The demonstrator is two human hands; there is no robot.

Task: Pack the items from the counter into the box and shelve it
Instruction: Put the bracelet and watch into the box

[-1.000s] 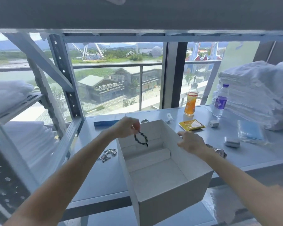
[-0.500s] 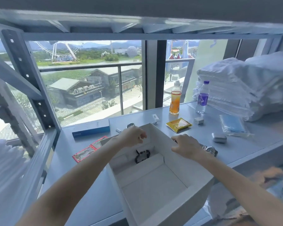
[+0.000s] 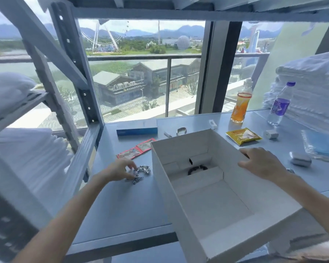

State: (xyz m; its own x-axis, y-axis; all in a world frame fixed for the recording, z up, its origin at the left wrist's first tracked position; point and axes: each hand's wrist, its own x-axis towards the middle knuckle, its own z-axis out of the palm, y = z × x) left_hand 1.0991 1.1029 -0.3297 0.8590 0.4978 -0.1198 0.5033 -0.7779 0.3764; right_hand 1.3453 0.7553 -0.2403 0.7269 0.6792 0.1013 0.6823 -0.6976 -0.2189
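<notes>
**Bead chain may slip or snag on the lift**

The left grip (image 3: pixel 120 171) pinches the near end of the silver bead chain (image 3: pixel 143 170), which lies on the bench (image 3: pixel 122 205) at its fingertips. Held by one end, the chain could swing, catch the box (image 3: pixel 213 205) wall just to the grip's right, or slip free. The right grip (image 3: pixel 262 164) clasps the box's opposite rim. A black bracelet (image 3: pixel 197 168) lies inside.

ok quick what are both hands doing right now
left hand: pinching the silver bracelet, which lies on the counter
right hand: gripping the right rim of the white box
</notes>
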